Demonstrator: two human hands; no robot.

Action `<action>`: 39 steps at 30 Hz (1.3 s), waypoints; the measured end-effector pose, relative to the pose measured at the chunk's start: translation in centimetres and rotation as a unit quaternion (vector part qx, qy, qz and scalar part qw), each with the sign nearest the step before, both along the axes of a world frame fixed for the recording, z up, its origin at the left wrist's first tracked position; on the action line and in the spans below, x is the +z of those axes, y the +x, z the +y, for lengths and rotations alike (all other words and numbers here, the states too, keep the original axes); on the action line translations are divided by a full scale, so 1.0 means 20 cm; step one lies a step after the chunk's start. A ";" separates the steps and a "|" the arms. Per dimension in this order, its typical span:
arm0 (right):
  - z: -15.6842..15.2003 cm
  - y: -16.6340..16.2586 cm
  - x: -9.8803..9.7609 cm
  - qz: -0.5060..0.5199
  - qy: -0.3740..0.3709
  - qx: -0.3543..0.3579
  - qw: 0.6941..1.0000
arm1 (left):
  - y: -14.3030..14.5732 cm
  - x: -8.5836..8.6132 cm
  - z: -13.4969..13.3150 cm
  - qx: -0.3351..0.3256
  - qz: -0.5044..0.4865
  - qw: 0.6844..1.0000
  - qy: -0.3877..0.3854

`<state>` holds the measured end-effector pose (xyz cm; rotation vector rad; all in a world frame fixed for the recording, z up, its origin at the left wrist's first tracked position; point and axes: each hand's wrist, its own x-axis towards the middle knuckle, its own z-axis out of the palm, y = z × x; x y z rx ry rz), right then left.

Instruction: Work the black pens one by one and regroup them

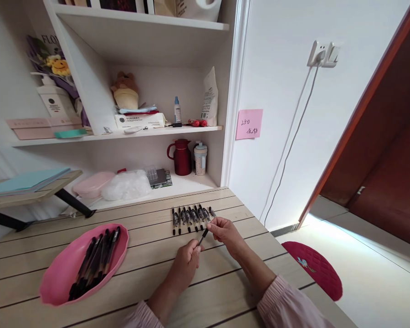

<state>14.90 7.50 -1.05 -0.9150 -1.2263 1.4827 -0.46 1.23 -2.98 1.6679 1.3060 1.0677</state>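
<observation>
Between my two hands is a dark pen point(202, 236), held at a slant above the table. My left hand point(187, 260) is closed around its lower end, while my right hand point(222, 233) pinches the upper end with thumb and forefinger. Just beyond the hands lies a row of black pens point(179, 220), side by side, with dark caps or small pieces between them. To the left, a pink scalloped tray point(56, 278) holds several more black pens point(94, 259) in a loose bundle.
The slatted wooden table point(146, 273) backs onto white shelves with a red jug point(182, 157), a patterned cup point(200, 159) and a plastic bag point(126, 185). At the left stands a small raised stand point(37, 191) with papers. A red stool point(314, 269) is beside the table's right edge.
</observation>
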 end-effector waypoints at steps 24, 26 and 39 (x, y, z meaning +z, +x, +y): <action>0.01 0.01 -0.02 0.017 -0.008 0.035 0.999 | -0.01 -0.03 0.02 -0.021 0.045 0.999 0.010; 0.02 0.01 -0.02 0.013 -0.005 0.026 1.000 | -0.01 -0.03 0.02 -0.018 0.047 0.999 0.009; 0.03 0.02 -0.02 -0.024 0.028 0.035 0.999 | -0.01 -0.02 0.02 -0.016 0.043 0.999 -0.003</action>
